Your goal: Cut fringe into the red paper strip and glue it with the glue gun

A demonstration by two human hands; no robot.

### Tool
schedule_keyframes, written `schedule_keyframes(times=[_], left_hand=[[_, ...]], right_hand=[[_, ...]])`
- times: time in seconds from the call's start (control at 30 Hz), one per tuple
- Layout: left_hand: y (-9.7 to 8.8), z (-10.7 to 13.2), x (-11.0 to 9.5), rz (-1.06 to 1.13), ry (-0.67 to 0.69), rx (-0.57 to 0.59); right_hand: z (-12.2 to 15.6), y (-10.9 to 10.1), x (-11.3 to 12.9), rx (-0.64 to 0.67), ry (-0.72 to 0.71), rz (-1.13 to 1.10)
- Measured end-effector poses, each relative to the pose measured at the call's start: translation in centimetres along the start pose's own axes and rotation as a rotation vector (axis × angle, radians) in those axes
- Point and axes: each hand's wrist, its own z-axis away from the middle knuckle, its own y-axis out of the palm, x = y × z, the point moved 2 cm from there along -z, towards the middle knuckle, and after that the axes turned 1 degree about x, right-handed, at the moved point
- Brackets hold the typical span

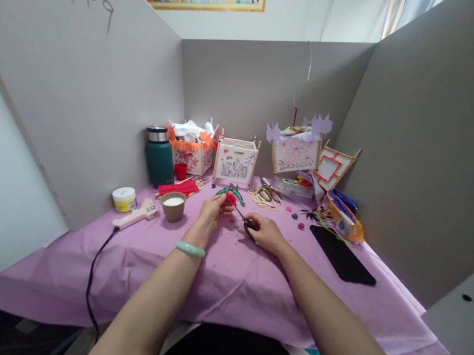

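My left hand is closed on a small red tuft of thread or paper, its exact kind unclear. In my right hand is a pair of scissors with dark handles, the fingers wrapped round the loops. The blades point up and left and reach the red tuft. Tiny red scraps lie on the purple cloth below. Just behind the left hand are green-handled pliers. A small white box frame with drawn plants stands farther back.
To the left are a grey-green cup, a glue gun, a yellow-white jar and a green flask. At right lies a black phone. A decorated lantern hangs behind; wooden sticks lie in the middle.
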Motion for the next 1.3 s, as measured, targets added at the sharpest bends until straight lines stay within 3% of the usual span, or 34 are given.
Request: schedule_keyframes(times=[0.77, 1.3], left_hand=[[0.06, 0.17, -0.2, -0.005, 0.013, -0.044], [-0.06, 0.08, 0.0, -0.016, 0.023, -0.009]], right_hand=[[0.04, -0.05, 0.1, -0.005, 0.006, 0.018], [-0.08, 0.09, -0.01, 0.021, 0.019, 0.007]])
